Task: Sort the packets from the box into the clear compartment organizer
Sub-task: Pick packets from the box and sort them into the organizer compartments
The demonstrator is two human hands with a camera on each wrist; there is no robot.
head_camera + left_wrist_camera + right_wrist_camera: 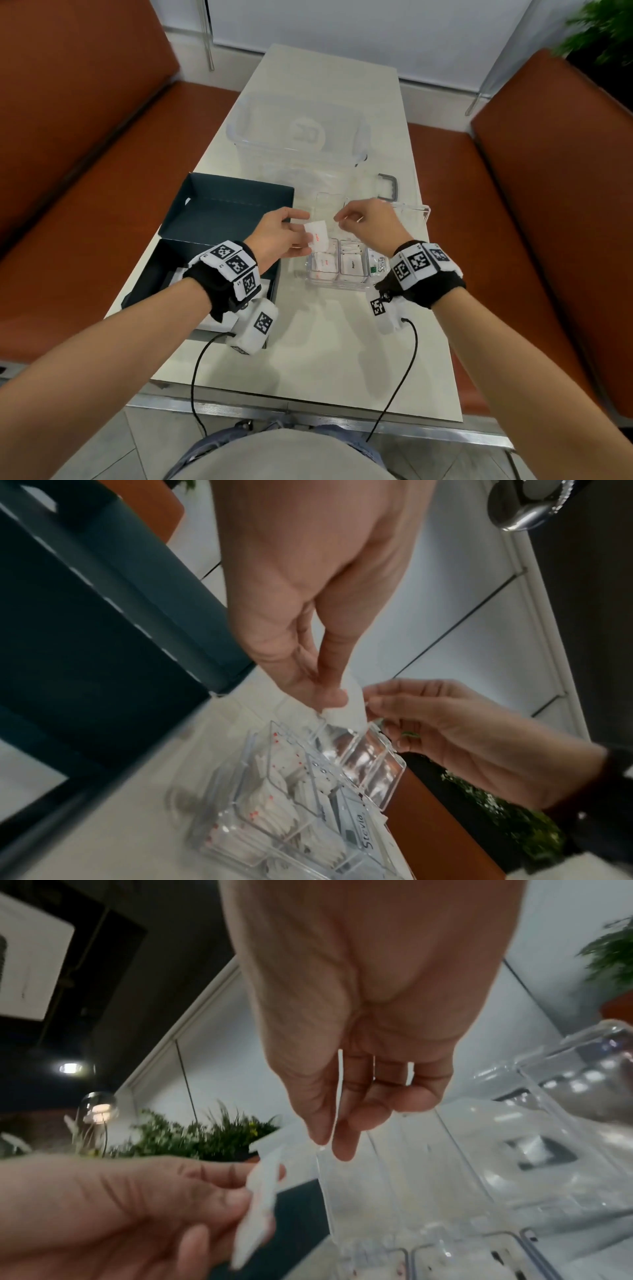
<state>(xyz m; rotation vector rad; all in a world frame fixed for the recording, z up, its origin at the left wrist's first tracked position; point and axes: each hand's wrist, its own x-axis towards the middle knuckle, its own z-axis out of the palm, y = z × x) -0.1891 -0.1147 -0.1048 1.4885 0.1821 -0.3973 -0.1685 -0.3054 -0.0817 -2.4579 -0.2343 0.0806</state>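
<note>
My left hand (304, 231) holds a white packet with red print (317, 236) above the clear compartment organizer (310, 274). In the left wrist view the left hand (329, 696) pinches that packet (352, 704) between thumb and fingers. The thumb and forefinger of my right hand (339, 217) meet at the packet's far edge and seem to pinch it (371, 707). The organizer's near compartments hold white packets and a Stevia packet (376, 265). Its clear lid (411, 212) stands open behind. The dark teal box (222, 212) lies open to the left, its inside mostly hidden by my left wrist.
A large clear storage bin (298, 137) stands at the back of the white table (325, 359), with a grey handle (388, 186) beside it. Orange benches (68, 171) flank the table on both sides. Cables hang from both wrist cameras over the front edge.
</note>
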